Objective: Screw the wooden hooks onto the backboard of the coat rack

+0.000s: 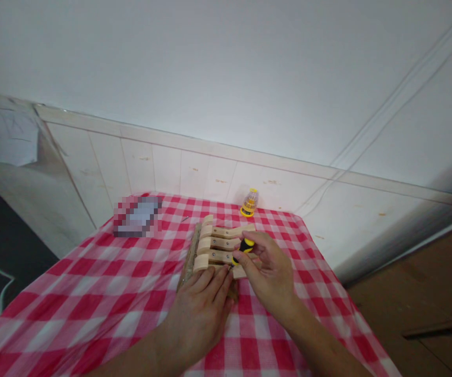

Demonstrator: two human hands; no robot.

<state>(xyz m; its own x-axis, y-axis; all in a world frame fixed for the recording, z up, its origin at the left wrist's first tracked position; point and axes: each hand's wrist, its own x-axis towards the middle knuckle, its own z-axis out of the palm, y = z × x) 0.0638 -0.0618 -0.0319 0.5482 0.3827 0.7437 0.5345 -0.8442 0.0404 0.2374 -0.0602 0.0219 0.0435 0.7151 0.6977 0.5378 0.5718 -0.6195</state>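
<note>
- Wooden rack, a pale frame with a row of curved slats, lies flat near the middle of the table, slightly toward its far side. Its long spine runs near to far along the left edge, leaning a little to the right as it recedes; the slats reach out from it to the right, stacked one behind another.
- Room: a plain white wall fills the upper half of the view, with a band of white tiles below it meeting the table's far edge; dark flooring shows at far left and brownish floor at right.
- Red-and-white checked tablecloth covers the whole table.
- Left hand presses flat, fingers spread and unclenched, on the near end of the rack, gripping nothing.
- Right hand is closed around a small black-and-yellow screwdriver, pinching its handle over the right part of the nearest slats; the tip is hidden.
- Blurred grey object sits at the far left of the table, well apart from the rack.
- Small yellow-topped clear container stands at the far edge, just beyond the rack.
</note>
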